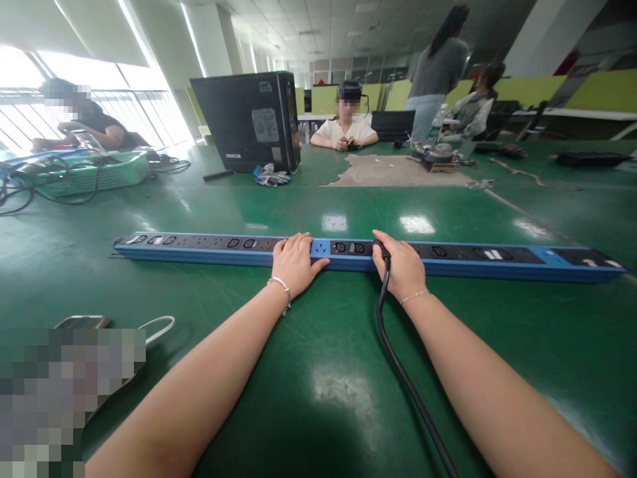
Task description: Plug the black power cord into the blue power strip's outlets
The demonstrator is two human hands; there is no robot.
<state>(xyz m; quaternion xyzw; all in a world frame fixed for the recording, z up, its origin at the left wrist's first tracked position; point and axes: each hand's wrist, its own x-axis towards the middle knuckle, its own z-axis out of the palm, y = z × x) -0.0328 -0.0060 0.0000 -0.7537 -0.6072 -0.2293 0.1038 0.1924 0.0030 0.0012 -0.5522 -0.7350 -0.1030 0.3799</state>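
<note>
A long blue power strip (239, 252) with a black socket face lies across the green table in front of me. Left of its middle, my left hand (293, 262) is closed over the strip, fingers on the far side and thumb along the near edge. My right hand (401, 262) grips a black plug (381, 249) at a socket right of the blue middle section. How deep the plug sits is hidden by my fingers. From it a black power cord (393, 345) runs down toward me between my forearms.
A black computer case (243, 123) stands at the back, gloves (271, 174) beside it. Left is a green basket (89, 176) with cables. A phone-like object (82, 322) and white cable (162, 326) lie at near left. A person (346, 126) sits opposite; others are farther off.
</note>
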